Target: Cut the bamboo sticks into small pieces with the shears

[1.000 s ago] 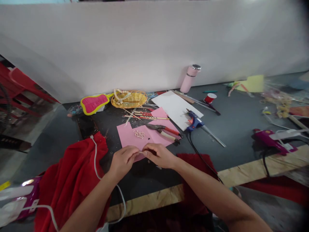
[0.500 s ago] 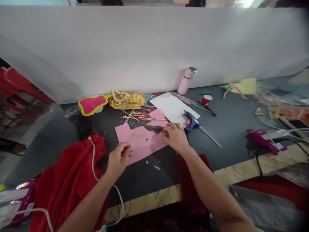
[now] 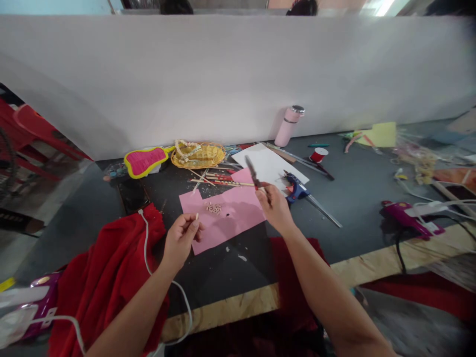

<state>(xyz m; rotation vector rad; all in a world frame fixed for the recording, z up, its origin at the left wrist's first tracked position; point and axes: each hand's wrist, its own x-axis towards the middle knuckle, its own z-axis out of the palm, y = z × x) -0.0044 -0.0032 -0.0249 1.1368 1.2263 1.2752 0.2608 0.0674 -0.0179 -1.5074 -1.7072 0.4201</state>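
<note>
My left hand pinches a small pale piece between thumb and finger, over the left part of a pink paper sheet. My right hand is closed on a dark metal tool, whose blade end points up and away; motion blurs it, and its handle is mostly hidden by the fingers. A small pile of pale pieces lies on the pink paper between my hands, with a tiny black bit beside it.
Behind lie thin sticks, a yellow basket and white paper. A blue glue gun is right of my right hand. A pink bottle stands by the partition. Red cloth and a white cable are at the left.
My right hand has lifted the dark tool off the pink paper and turned its blade upward. My left hand has turned slightly, and the pale piece now shows more clearly.
</note>
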